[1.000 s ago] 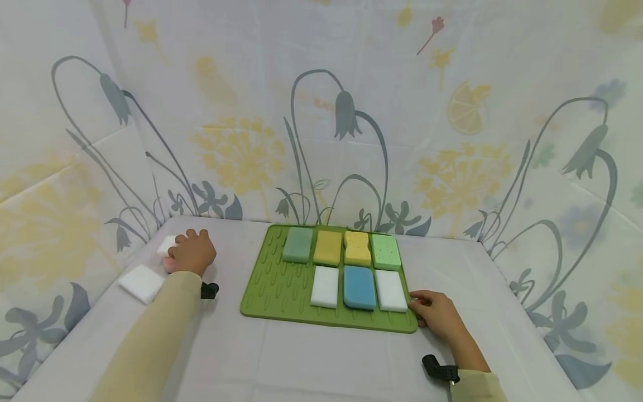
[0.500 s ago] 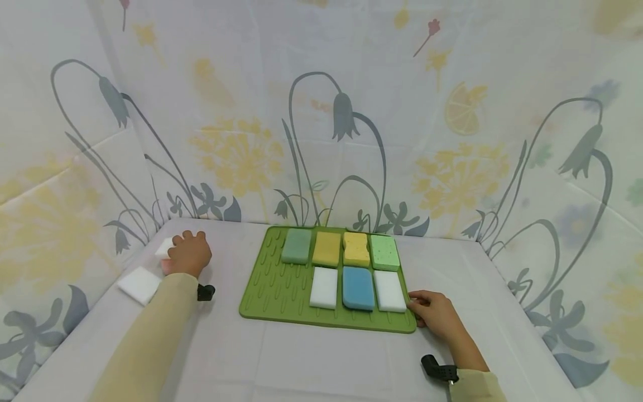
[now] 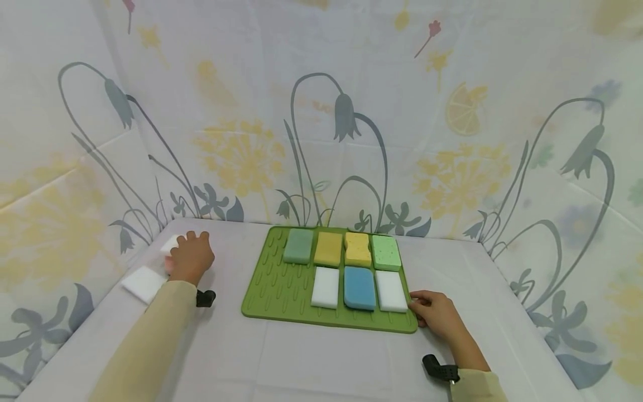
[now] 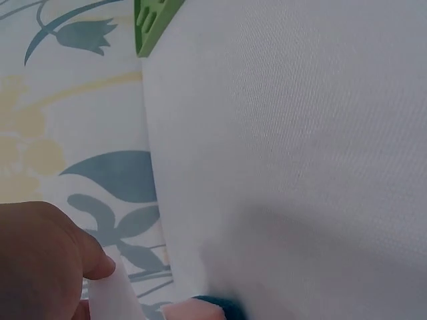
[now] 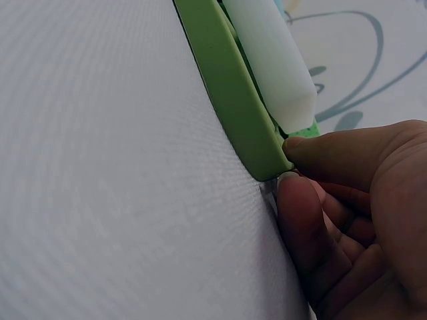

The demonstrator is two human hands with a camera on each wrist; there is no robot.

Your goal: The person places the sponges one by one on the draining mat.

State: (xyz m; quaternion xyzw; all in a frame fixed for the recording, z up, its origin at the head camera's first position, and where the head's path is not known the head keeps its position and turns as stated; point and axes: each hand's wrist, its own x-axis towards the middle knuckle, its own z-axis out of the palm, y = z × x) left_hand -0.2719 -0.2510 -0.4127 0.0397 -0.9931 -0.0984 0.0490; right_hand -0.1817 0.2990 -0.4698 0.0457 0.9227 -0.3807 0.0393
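Observation:
At the far left of the table my left hand [image 3: 192, 257] pinches a white sponge [image 4: 115, 293]; much of it is hidden behind the fingers. Close by lies a pink sponge [image 4: 193, 311] with a dark teal layer, partly covered by the hand in the head view. My right hand [image 3: 438, 314] pinches the right edge of a green ridged mat [image 3: 271, 290], thumb and finger on either side of the rim in the right wrist view. Two rows of sponges lie on the mat, among them a blue sponge [image 3: 359, 288] and a white sponge [image 3: 391, 291] nearest the right hand.
Another white sponge [image 3: 144, 283] lies flat on the table left of the left forearm. The back row on the mat includes a teal sponge [image 3: 298, 245] and a light green sponge [image 3: 385, 252]. A flower-printed cloth [image 3: 241, 84] rises behind the table.
My left hand has shifted only slightly near the same sponges. The right hand stays at the mat's edge, and the sponges on the mat have not moved.

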